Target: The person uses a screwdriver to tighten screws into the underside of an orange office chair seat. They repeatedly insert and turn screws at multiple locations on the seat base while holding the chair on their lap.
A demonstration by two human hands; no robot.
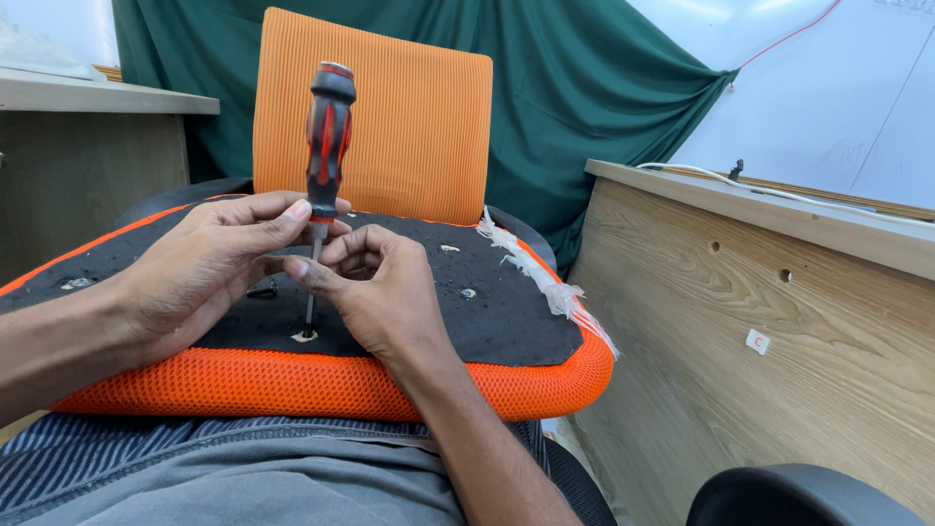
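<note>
Screwdriver [328,131] upright, tip in the seat [506,321] below the fingers. Left hand [209,268] pinches the shaft top; right hand [375,282] curls closed around the lower shaft. Rigid, light tool, probably; ribbed handle above the fingers offers the surest grip.

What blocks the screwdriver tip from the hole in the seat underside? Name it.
Nothing visible. The screwdriver stands upright, its tip already at the hole, steadied by the left hand and right hand.
</note>
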